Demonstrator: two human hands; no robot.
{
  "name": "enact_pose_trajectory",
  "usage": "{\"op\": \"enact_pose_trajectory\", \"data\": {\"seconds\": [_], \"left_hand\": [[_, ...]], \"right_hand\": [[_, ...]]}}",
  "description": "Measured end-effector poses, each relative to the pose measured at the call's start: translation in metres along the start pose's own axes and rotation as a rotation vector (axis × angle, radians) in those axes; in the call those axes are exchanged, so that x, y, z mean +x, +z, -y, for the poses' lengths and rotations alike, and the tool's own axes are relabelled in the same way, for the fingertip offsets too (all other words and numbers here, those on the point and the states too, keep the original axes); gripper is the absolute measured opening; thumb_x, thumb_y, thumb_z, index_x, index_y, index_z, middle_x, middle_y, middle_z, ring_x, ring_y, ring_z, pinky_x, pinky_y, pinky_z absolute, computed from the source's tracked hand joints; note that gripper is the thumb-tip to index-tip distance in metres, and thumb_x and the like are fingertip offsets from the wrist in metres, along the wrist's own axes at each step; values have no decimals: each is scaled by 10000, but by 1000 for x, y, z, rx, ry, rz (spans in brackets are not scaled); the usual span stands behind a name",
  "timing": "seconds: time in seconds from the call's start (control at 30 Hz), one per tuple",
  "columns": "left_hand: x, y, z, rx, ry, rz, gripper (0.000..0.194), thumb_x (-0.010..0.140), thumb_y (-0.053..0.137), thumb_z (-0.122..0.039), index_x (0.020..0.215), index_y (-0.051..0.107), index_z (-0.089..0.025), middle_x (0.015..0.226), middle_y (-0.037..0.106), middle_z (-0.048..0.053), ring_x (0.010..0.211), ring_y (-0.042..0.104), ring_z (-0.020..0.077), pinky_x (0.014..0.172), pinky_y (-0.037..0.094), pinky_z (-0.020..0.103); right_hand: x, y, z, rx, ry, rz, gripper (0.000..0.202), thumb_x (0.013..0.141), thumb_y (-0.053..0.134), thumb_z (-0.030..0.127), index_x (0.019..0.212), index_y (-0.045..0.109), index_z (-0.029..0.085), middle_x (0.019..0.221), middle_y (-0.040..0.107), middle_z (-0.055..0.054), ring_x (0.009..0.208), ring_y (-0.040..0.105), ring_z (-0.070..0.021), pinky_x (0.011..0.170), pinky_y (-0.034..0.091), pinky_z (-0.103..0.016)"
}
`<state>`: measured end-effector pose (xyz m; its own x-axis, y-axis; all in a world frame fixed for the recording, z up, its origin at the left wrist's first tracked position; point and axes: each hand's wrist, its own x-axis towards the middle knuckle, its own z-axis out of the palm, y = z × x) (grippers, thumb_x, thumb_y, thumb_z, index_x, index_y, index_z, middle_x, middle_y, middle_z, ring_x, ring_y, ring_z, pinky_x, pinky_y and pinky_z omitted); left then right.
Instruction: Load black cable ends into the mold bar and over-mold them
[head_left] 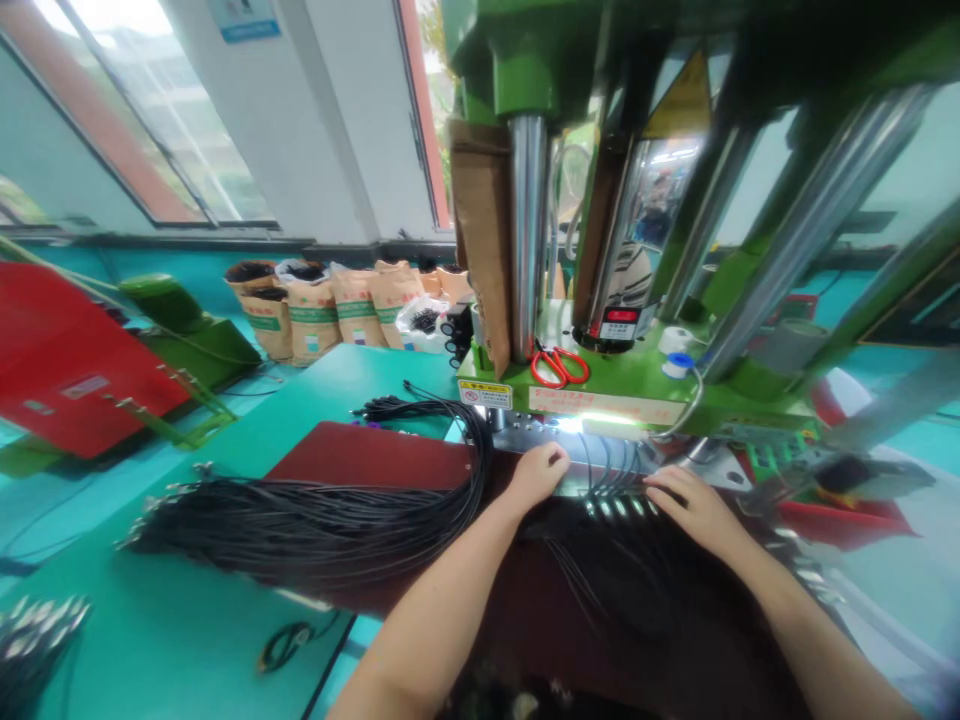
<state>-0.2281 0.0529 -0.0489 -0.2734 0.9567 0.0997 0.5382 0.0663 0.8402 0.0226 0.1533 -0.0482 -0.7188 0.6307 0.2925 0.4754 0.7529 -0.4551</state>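
Several thin black cables (609, 470) run from the lit gap of a green press onto the dark red-brown board in front of it. At the left end of the metal mould plate (576, 482) is my left hand (538, 474), its fingers curled; whatever they may hold is hidden. My right hand (696, 508) rests by the plate's right end, fingers bent but apart, close to the cables. Between the hands, a row of shiny metal pieces (621, 508) lies along the plate's near edge. A thick bundle of black cables (315, 525) stretches across the board left of my left arm.
The green press (495, 395) stands ahead, with steel columns and red-handled scissors (559, 368) on its ledge. A green table (187, 620) is at left, with a small coiled cable (286, 645). Filled paper sacks (311, 315) and a red machine (75, 370) stand behind.
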Motion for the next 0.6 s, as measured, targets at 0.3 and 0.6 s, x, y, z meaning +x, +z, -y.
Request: {"op": "enact_pose_trajectory", "data": {"seconds": [0.3, 0.6], "left_hand": [[1, 2, 11, -39, 29, 25, 177, 768, 436, -290, 681, 554, -189, 666, 615, -17, 647, 548, 127, 610, 390, 225], [0, 0, 10, -59, 29, 27, 163, 751, 458, -281, 664, 559, -187, 650, 619, -21, 635, 550, 124, 614, 394, 226]], "right_hand": [[-4, -2, 6, 15, 15, -57, 241, 877, 418, 336, 800, 620, 230, 858, 634, -39, 855, 571, -198, 809, 442, -359], [-2, -2, 8, 6, 5, -77, 241, 869, 428, 320, 784, 631, 223, 840, 641, -42, 831, 577, -193, 786, 446, -347]]}}
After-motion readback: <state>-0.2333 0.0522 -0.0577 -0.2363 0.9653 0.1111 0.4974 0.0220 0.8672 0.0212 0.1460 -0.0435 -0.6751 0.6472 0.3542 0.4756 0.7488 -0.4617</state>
